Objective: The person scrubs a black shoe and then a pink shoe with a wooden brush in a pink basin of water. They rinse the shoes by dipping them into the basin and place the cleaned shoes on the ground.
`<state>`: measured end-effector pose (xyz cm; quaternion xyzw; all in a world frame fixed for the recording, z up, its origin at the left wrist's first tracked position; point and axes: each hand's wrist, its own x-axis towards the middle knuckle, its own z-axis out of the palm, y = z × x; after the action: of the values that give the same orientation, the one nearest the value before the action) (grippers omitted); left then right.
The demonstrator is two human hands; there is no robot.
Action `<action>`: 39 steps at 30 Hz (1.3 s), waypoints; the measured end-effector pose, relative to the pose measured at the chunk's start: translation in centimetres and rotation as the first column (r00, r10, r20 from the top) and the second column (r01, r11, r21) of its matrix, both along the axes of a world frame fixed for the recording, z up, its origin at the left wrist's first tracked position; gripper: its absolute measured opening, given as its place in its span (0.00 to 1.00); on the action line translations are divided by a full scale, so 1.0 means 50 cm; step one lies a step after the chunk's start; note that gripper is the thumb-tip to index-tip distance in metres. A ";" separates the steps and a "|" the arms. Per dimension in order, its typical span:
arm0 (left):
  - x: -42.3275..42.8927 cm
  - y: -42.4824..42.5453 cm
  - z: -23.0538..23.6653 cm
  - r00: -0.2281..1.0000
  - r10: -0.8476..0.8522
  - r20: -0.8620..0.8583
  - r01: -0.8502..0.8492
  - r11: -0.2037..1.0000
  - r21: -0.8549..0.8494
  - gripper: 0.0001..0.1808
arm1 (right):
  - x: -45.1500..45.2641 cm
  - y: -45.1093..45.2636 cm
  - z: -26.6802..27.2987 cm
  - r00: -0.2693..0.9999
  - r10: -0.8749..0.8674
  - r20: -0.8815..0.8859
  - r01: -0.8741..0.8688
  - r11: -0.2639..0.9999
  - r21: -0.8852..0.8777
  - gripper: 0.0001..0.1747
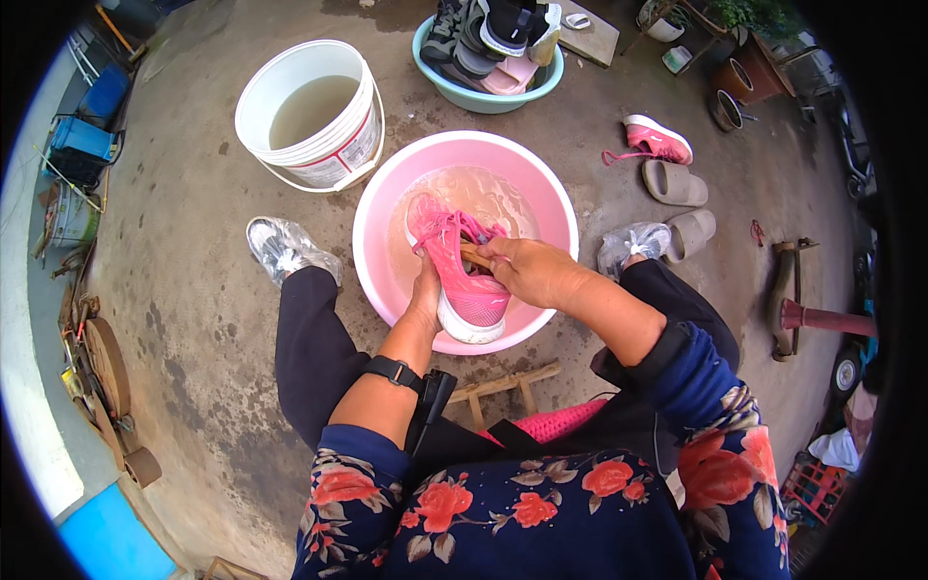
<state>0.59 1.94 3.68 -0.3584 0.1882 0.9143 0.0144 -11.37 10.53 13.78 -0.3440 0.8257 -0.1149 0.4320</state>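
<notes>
A wet pink sneaker (475, 293) with a white sole is tilted over a pink plastic basin (558, 217), its toe towards the soapy water (500, 192). My left hand (426, 290) grips the shoe along its left side. In my right hand (525, 268) is the wooden handle of a brush (475, 254), pushed into the shoe's opening. The brush's head is hidden inside the shoe. Pink laces (460, 226) hang loose across the tongue.
A white bucket (370, 130) of cloudy water stands back left. Behind the basin, a teal tub (478, 101) holds several shoes. Another pink sneaker (658, 138) and two beige slippers (674, 183) lie to the right. My feet, in plastic covers (290, 246), flank the basin.
</notes>
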 end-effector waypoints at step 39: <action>-0.009 0.015 -0.010 0.995 -0.042 0.092 0.054 0.990 -0.134 0.32 | -0.040 -0.046 -0.008 0.976 0.219 -0.001 -0.213 0.953 0.216 0.18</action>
<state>0.12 2.67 3.17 -0.3943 0.2578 0.8819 0.0201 -13.37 8.23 13.40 -0.3850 0.7961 0.0270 0.4662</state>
